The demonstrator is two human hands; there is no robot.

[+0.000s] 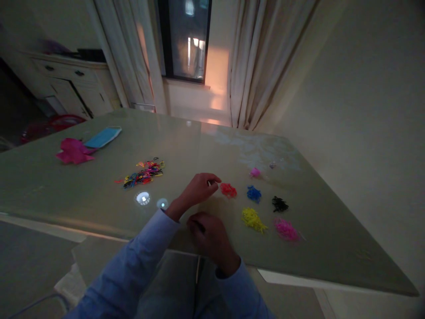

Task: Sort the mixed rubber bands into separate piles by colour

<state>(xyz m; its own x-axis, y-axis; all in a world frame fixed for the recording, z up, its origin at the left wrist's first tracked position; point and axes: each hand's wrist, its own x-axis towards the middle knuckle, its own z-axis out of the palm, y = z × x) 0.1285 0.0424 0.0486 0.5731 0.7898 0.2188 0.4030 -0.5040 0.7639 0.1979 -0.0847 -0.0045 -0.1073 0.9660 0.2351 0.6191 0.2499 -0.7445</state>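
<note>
My left hand point(201, 188) reaches over the middle of the table, its fingertips pinched beside the left edge of a red pile of small bands point(228, 190); whatever they hold is too small to make out. Nearer the table's front edge, my right hand point(209, 235) is curled, and its fingertips are hidden. Right of the red pile lie a blue pile point(254, 194) and a black pile point(279, 204). A yellow pile point(253, 219) and a pink pile point(286, 229) sit closer to me. A mixed multicoloured pile point(143, 174) lies to the left.
At the table's point(179, 150) left are a crumpled pink piece point(75, 151) and a blue face mask point(103, 137). A small pink clump point(255, 172) and a tiny clear item point(272, 165) lie behind the sorted piles. A red chair point(66, 119) stands beyond the left edge.
</note>
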